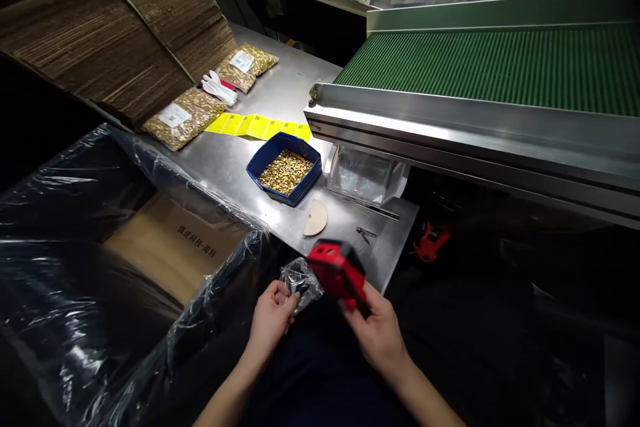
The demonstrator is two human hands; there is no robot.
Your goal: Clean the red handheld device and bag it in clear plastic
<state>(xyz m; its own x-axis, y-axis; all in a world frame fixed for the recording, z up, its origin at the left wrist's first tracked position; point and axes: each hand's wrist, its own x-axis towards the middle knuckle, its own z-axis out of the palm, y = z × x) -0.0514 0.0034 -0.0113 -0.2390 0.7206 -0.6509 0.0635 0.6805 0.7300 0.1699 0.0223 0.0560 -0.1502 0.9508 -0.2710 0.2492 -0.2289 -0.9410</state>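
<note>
Left hand [273, 317] pinches the clear bag [301, 282]; right hand [377, 330] is closed on the red tool [337, 269], both just off the counter's [235, 164] near edge. Keep bag taut, tool square. Beyond: blue tray [285, 168], conveyor [500, 64]

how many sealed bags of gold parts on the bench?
2. One bag lies beside the cardboard stack; the other bag is farther back, past the white scoops. More may be hidden.
</note>
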